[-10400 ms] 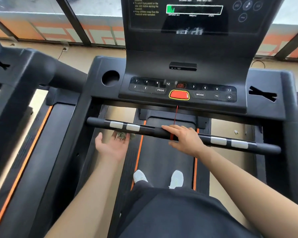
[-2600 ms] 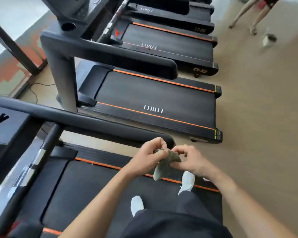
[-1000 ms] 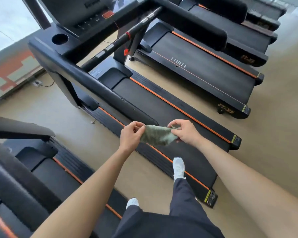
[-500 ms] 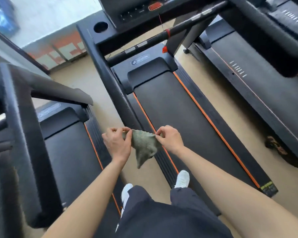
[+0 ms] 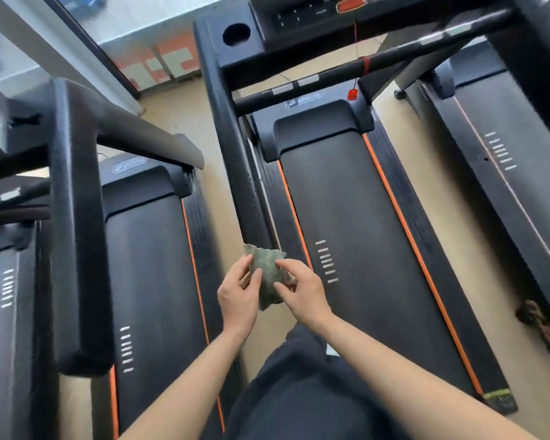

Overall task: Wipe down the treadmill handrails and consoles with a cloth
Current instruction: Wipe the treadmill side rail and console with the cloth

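Green cloth (image 5: 267, 274): bunched, held off the ground just below frame centre, between both hands. Left hand (image 5: 238, 295): fingers (image 5: 247, 265) curled, pinching the cloth's left edge. Right hand (image 5: 304, 295): fingers (image 5: 287, 265) pinching its right edge.

The cloth's top corner overlaps the near end of the centre treadmill's left handrail (image 5: 232, 147); possibly no contact, too blurred to confirm. That handrail runs toward 12 o'clock and meets the console (image 5: 302, 17) at the top edge. Below the console is a crossbar (image 5: 331, 73) with a red safety clip (image 5: 351, 94) hanging from it.

The belt (image 5: 346, 217) lies at 2 o'clock from the cloth. The neighbouring handrail (image 5: 73, 223) is at 9 o'clock.
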`<state>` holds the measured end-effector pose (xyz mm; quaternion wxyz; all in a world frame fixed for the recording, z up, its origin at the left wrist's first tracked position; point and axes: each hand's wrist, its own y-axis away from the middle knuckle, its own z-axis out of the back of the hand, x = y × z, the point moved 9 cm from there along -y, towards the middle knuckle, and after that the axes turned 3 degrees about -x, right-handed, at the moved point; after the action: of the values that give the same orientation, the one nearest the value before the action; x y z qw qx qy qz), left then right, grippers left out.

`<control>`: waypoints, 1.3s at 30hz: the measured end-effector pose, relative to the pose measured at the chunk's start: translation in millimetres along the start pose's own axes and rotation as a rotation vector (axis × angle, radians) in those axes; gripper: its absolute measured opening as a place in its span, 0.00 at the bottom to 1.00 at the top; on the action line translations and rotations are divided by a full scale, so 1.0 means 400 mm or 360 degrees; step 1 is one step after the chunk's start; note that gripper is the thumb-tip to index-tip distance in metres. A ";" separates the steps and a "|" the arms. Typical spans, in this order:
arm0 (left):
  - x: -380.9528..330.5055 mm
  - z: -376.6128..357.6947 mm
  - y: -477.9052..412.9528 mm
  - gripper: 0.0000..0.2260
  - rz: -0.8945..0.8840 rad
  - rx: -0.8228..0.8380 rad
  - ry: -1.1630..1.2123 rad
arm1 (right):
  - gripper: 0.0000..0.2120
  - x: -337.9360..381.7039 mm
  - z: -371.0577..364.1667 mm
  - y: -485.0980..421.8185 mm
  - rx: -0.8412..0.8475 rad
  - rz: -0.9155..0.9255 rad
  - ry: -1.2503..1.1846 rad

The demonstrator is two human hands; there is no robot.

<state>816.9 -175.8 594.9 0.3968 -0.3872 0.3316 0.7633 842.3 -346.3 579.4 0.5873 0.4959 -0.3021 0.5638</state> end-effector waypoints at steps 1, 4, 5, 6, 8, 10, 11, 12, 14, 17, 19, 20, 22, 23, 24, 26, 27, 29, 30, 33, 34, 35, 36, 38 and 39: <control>0.003 -0.002 -0.004 0.18 0.0029 -0.0022 0.0002 | 0.22 0.001 -0.002 -0.004 0.0013 0.0008 0.0013; 0.001 -0.007 -0.027 0.20 0.0116 -0.0087 -0.0008 | 0.25 0.006 -0.006 -0.039 0.0081 -0.0012 0.0127; 0.002 -0.007 -0.040 0.20 0.0136 -0.0108 0.0012 | 0.25 0.010 -0.009 -0.058 0.0110 -0.0012 0.0152; 0.000 -0.008 -0.055 0.20 0.0150 -0.0123 0.0030 | 0.25 0.018 -0.011 -0.079 0.0131 -0.0015 0.0168; -0.009 -0.009 -0.093 0.20 0.0150 -0.0150 0.0055 | 0.25 0.036 -0.013 -0.129 0.0158 -0.0029 0.0158; -0.022 -0.010 -0.133 0.20 0.0161 -0.0177 0.0074 | 0.25 0.057 -0.013 -0.179 0.0180 -0.0045 0.0134; -0.029 -0.010 -0.153 0.20 0.0167 -0.0187 0.0087 | 0.25 0.067 -0.013 -0.202 0.0184 -0.0050 0.0141; -0.037 -0.012 -0.173 0.20 0.0174 -0.0191 0.0096 | 0.25 0.077 -0.013 -0.224 0.0190 -0.0055 0.0147; -0.043 -0.014 -0.217 0.20 0.0187 -0.0208 0.0118 | 0.25 0.092 -0.014 -0.270 0.0210 -0.0059 0.0136; -0.050 -0.014 -0.269 0.19 0.0235 -0.0237 0.0107 | 0.25 0.112 -0.019 -0.324 0.0266 -0.0067 0.0144; -0.066 -0.015 -0.297 0.19 0.0272 -0.0244 0.0072 | 0.26 0.124 -0.024 -0.360 0.0312 -0.0077 0.0162; -0.077 -0.014 -0.311 0.19 0.0284 -0.0260 0.0056 | 0.26 0.130 -0.025 -0.380 0.0326 -0.0070 0.0179; -0.094 -0.013 -0.344 0.18 0.0282 -0.0309 0.0033 | 0.27 0.141 -0.029 -0.423 0.0357 -0.0047 0.0205; -0.104 -0.013 -0.362 0.18 0.0276 -0.0329 0.0020 | 0.27 0.147 -0.031 -0.446 0.0379 -0.0035 0.0211; -0.113 -0.015 -0.380 0.18 0.0275 -0.0334 0.0004 | 0.27 0.154 -0.034 -0.469 0.0401 -0.0022 0.0217; -0.128 -0.020 -0.419 0.18 0.0281 -0.0343 -0.0027 | 0.27 0.170 -0.040 -0.518 0.0433 0.0030 0.0220; -0.134 -0.022 -0.439 0.18 0.0286 -0.0358 -0.0047 | 0.27 0.179 -0.044 -0.543 0.0450 0.0067 0.0231; -0.151 -0.026 -0.477 0.18 0.0295 -0.0393 -0.0111 | 0.28 0.198 -0.050 -0.593 0.0503 0.0145 0.0281; -0.160 -0.029 -0.495 0.18 0.0310 -0.0394 -0.0150 | 0.28 0.206 -0.052 -0.616 0.0539 0.0186 0.0311; -0.174 -0.038 -0.540 0.19 0.0370 -0.0359 -0.0186 | 0.29 0.225 -0.053 -0.684 0.0696 0.0314 0.0378; -0.179 -0.042 -0.549 0.21 0.0404 -0.0324 -0.0184 | 0.29 0.232 -0.052 -0.709 0.0751 0.0362 0.0392; -0.183 -0.048 -0.558 0.23 0.0415 -0.0284 -0.0189 | 0.29 0.241 -0.049 -0.730 0.0813 0.0416 0.0424; -0.190 -0.052 -0.565 0.26 0.0419 -0.0267 -0.0219 | 0.29 0.250 -0.049 -0.750 0.0878 0.0482 0.0486; -0.205 -0.059 -0.581 0.30 0.0431 -0.0269 -0.0304 | 0.29 0.274 -0.051 -0.784 0.0981 0.0650 0.0660; -0.211 -0.063 -0.591 0.30 0.0435 -0.0277 -0.0348 | 0.28 0.286 -0.053 -0.800 0.1002 0.0756 0.0753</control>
<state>1061.4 -115.8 607.8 0.2882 -0.2862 0.2686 0.8734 1166.5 -244.2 599.8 0.3154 0.4250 -0.0790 0.8448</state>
